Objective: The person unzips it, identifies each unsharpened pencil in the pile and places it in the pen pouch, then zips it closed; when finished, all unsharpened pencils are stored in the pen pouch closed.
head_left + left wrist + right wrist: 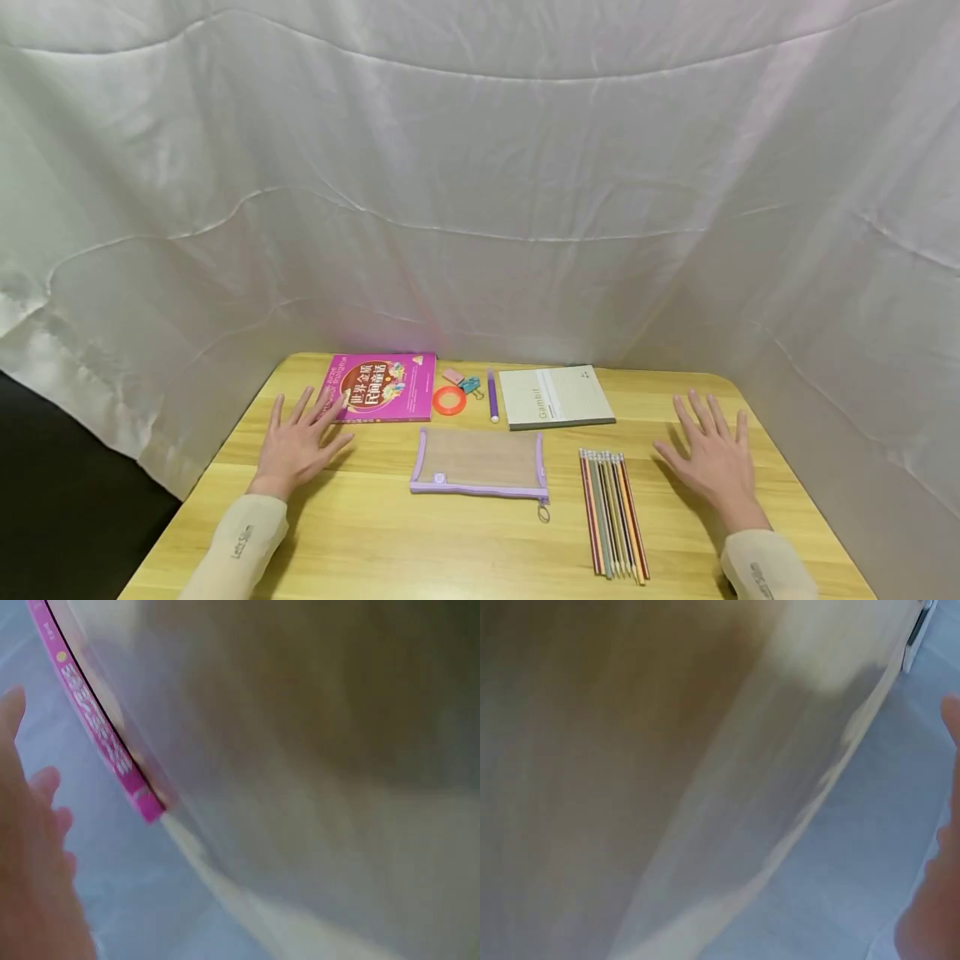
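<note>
My left hand (294,450) is spread with straight fingers over the left side of the table, its fingertips overlapping the pink book (405,400) in the head view. My right hand (712,457) is spread too, over the right side, beside a row of several pencils (613,517); it holds nothing. Between the hands lies a mesh zip pouch (480,460) with purple edging and a ring on its zip. In the left wrist view the spine of the book (97,720) shows past the fingers (46,784). The right wrist view shows part of the right hand (934,900) at its edge.
Along the back of the wooden table (360,533) lie an orange tape roll (438,410), a pink eraser (453,377), teal binder clips (470,384), a purple marker (492,393) and a Gambit notebook (570,396). Pale curtains (480,208) hang around the table.
</note>
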Demonstrator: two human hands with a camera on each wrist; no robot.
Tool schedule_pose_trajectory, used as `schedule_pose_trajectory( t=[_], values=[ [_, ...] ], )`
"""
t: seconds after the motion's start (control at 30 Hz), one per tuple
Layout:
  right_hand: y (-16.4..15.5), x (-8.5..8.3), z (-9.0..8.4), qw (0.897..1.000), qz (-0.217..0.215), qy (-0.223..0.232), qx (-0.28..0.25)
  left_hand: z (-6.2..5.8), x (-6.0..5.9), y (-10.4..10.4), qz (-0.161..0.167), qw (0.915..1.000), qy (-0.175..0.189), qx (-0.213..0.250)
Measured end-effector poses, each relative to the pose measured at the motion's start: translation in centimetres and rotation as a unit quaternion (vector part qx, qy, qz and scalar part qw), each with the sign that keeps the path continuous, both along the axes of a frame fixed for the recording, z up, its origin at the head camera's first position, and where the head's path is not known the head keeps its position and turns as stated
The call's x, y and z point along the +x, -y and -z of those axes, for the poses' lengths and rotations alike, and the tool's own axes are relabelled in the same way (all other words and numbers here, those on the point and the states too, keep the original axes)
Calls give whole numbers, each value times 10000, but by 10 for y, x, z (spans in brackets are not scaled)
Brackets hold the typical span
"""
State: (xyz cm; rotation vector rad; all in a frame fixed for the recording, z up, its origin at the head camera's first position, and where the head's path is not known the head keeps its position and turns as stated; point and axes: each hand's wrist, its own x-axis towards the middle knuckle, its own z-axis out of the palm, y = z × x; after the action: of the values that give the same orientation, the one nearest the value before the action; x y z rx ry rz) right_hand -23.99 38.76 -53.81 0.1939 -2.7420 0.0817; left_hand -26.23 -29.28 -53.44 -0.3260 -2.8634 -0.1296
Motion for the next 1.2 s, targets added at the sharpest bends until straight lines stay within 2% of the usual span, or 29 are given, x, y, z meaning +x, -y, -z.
schedule_pose_trajectory(
  t=[0.2, 0.33, 0.4, 0.5, 0.7, 0.83, 0.97, 1.07, 1.2],
  values=[
    [28, -1, -13, 9984, -222, 318, -424, -5, 1, -20, 218, 9993, -172, 256],
    [54, -3, -25, 9944, -593, 490, -730, -13, 6, -52, 433, 9969, -260, 603],
    [67, -3, -28, 9915, -811, 557, -851, -17, 11, -73, 596, 9941, -193, 888],
    [85, -2, -31, 9882, -1087, 525, -940, -23, 20, -107, 961, 9862, -39, 1347],
    [121, -3, -28, 9792, -1631, 455, -1114, -23, 42, -170, 1779, 9626, 350, 2013],
    [142, -2, -26, 9718, -1896, 745, -1187, -20, 53, -202, 2247, 9449, 847, 2225],
    [158, -1, -24, 9641, -2010, 1210, -1247, -16, 57, -227, 2583, 9300, 1209, 2317],
    [167, -3, -20, 9586, -2126, 1506, -1146, -13, 59, -242, 2746, 9257, 1337, 2230],
    [172, -5, -15, 9515, -2303, 1734, -1070, -10, 59, -258, 2826, 9252, 1499, 2040]
  ],
)
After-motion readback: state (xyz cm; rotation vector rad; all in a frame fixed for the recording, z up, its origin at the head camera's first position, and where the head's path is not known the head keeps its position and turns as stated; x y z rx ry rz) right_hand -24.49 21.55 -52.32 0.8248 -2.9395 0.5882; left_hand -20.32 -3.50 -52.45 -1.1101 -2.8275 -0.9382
